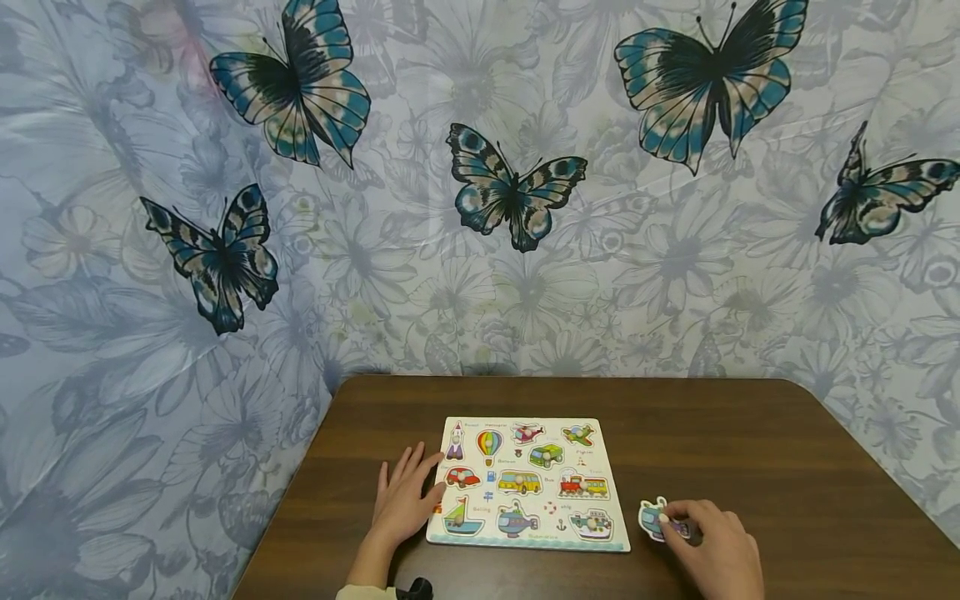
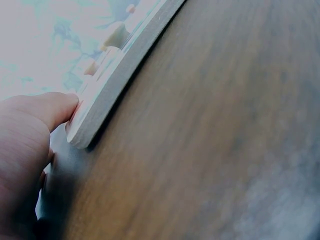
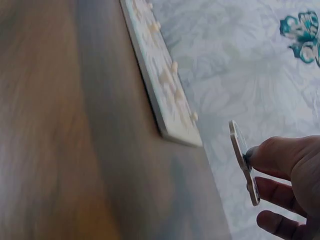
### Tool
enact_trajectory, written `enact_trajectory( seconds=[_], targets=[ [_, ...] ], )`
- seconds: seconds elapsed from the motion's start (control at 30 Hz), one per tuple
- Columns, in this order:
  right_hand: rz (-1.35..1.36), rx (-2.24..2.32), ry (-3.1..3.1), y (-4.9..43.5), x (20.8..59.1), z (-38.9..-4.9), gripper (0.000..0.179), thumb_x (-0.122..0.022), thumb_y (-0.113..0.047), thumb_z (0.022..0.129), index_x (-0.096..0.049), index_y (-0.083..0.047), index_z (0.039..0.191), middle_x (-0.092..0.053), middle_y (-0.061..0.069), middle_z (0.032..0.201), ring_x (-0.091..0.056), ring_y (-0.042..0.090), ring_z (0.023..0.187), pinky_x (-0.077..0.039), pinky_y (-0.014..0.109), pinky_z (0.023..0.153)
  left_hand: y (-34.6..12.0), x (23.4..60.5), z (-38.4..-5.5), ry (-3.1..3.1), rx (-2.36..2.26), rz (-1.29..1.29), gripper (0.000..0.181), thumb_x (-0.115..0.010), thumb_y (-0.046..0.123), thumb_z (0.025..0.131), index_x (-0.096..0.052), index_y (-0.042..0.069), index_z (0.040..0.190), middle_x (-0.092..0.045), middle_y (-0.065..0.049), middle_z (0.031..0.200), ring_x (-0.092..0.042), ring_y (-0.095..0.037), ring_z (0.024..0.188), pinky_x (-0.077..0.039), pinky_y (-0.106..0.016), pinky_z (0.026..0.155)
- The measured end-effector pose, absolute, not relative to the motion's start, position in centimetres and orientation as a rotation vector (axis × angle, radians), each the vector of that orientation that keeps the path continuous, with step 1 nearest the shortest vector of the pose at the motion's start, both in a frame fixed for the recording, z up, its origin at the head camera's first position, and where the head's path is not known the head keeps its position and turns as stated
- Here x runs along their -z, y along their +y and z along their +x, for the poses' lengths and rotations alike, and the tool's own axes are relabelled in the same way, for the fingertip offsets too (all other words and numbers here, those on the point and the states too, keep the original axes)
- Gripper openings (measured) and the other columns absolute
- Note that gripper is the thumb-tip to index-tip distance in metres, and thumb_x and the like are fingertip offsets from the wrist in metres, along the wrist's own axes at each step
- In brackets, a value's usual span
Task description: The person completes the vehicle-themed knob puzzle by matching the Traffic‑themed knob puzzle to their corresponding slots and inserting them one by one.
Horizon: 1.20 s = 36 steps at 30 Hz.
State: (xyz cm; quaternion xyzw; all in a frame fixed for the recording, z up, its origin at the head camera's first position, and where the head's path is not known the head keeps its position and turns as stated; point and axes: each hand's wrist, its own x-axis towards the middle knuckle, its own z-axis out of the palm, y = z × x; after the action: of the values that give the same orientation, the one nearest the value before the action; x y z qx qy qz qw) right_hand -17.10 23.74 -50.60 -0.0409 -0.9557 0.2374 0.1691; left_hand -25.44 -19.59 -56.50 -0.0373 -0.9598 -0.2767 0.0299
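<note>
A white peg puzzle board [image 1: 491,545] with colourful vehicle pictures lies on the brown table. At its left edge is my left hand [image 1: 405,498], its fingers spread and the thumb touching the board; the left wrist view shows this thumb [image 2: 62,106] against the board's corner. To the right of the board, my right hand [image 1: 716,542] pinches a small, mostly blue wooden puzzle piece [image 1: 649,518] between thumb and fingers. In the right wrist view the thin piece [image 3: 241,152] stands edge-on, apart from the board [image 3: 180,136].
The wooden table [image 1: 810,467] extends past the board on both sides, with rounded far corners. Behind it hangs a pale floral backdrop [image 1: 420,275] printed with large teal butterflies [image 1: 516,196]. Several knobs stick up from the board.
</note>
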Motion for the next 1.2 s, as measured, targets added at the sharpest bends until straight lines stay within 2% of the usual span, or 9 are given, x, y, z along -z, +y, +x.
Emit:
enact_trajectory(
  seconds=[0.1,0.33,0.83,1.03,1.2],
  targets=[
    [-0.055,-0.643,-2.633,22.2,50.4,-17.5,0.017,-0.086,-0.022,0.073,-0.073,-0.028,0.082,-0.072,-0.007,0.090,-0.053,0.015,0.080,-0.035,0.032,0.064,-19.6,56.4,-25.4,-2.954,0.855,-0.115,0.051,-0.061,0.043,0.097,-0.052,0.030,0.146,-0.031,-0.009,0.164,-0.022,-0.035,0.154,-0.001,-0.068,0.120],
    [0.033,-0.693,-2.641,19.0,49.9,-18.4,0.018,-0.088,-0.020,0.073,-0.074,-0.029,0.080,-0.072,-0.010,0.091,-0.056,0.020,0.088,-0.042,0.040,0.070,-19.5,56.5,-25.4,-2.960,0.859,-0.124,0.051,-0.060,0.043,0.097,-0.051,0.031,0.146,-0.030,-0.008,0.165,-0.022,-0.034,0.154,-0.001,-0.069,0.120],
    [0.191,-0.687,-2.640,13.7,50.5,-19.7,0.022,-0.089,-0.023,0.070,-0.069,-0.032,0.074,-0.068,-0.014,0.088,-0.052,0.012,0.082,-0.039,0.030,0.067,-19.5,56.3,-25.3,-2.953,0.844,-0.110,0.050,-0.061,0.042,0.097,-0.052,0.031,0.145,-0.032,-0.009,0.164,-0.023,-0.035,0.154,-0.002,-0.069,0.120],
    [0.267,-0.635,-2.594,11.2,51.5,-20.2,0.023,-0.089,-0.023,0.066,-0.068,-0.032,0.069,-0.067,-0.014,0.084,-0.057,0.014,0.085,-0.044,0.032,0.067,-19.4,56.0,-25.2,-2.936,0.837,-0.113,0.050,-0.063,0.040,0.096,-0.054,0.028,0.144,-0.034,-0.011,0.163,-0.026,-0.037,0.152,-0.004,-0.070,0.119],
    [0.312,-0.604,-2.577,9.5,52.1,-20.5,0.024,-0.089,-0.023,0.063,-0.067,-0.032,0.067,-0.062,-0.016,0.079,-0.050,0.009,0.076,-0.040,0.026,0.063,-19.3,56.0,-25.2,-2.942,0.852,-0.110,0.050,-0.062,0.040,0.097,-0.053,0.029,0.145,-0.033,-0.010,0.164,-0.024,-0.036,0.153,-0.003,-0.069,0.120]
  ],
)
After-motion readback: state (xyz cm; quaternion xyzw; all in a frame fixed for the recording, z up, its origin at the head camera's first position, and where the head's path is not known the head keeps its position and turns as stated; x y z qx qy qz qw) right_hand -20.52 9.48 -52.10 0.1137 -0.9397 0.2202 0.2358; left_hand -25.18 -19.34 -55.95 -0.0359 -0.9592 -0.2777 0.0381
